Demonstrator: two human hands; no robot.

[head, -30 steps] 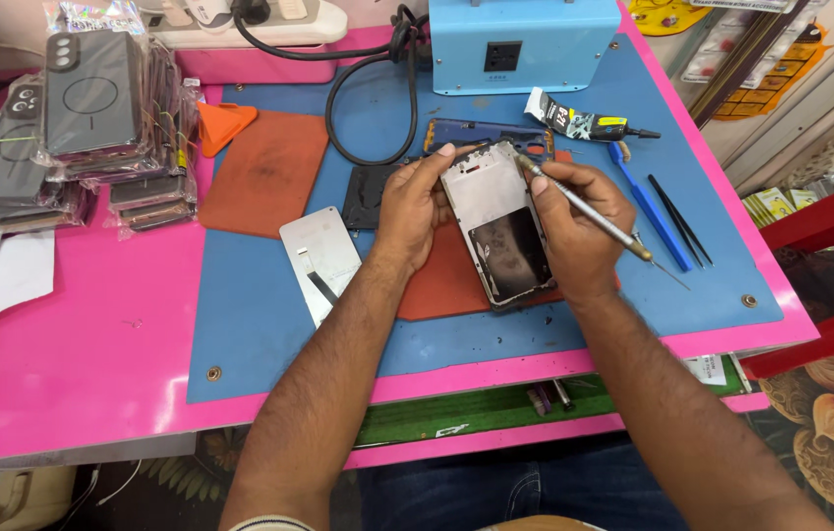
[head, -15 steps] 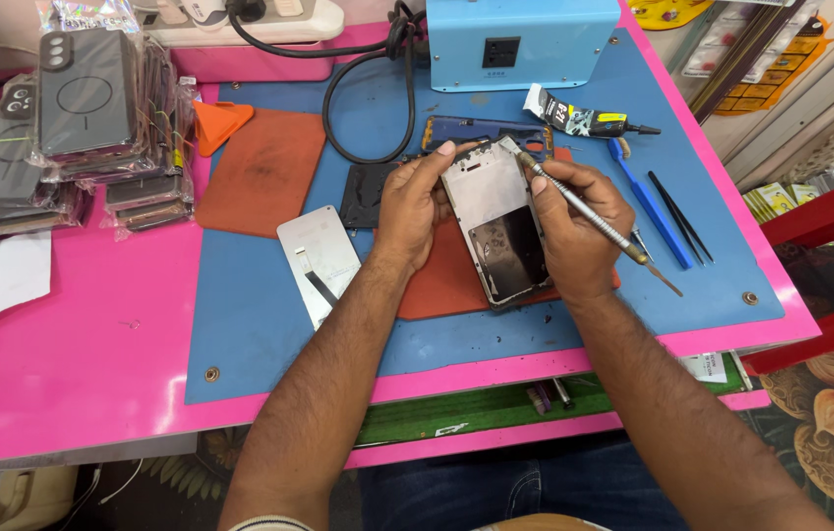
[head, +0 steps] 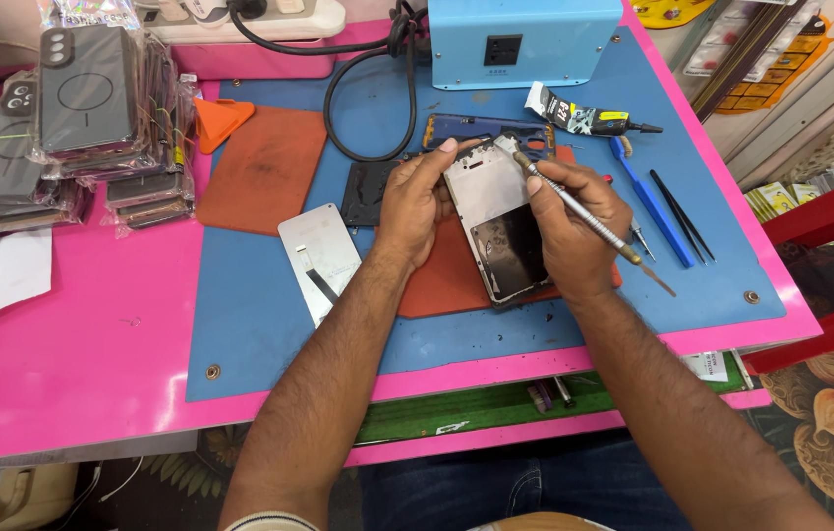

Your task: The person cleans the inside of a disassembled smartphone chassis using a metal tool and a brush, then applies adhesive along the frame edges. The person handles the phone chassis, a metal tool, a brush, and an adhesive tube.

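On blue mat (head: 240, 324), center of surface: opened phone (head: 497, 221) lies on orange pad (head: 441, 280), back cover off. Left hand (head: 415, 202) grips its top edge; right hand (head: 574, 231) clenched around screwdriver (head: 589, 216), tip at phone's upper corner. Disassembly approx. midway; loose metal plate (head: 318, 256) lies beside, frame not yet stripped.

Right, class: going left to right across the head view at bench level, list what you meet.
Stack of phone cases → orange mat → silver back plate → left hand → opened phone → right hand with screwdriver → blue pry tool → black tweezers.
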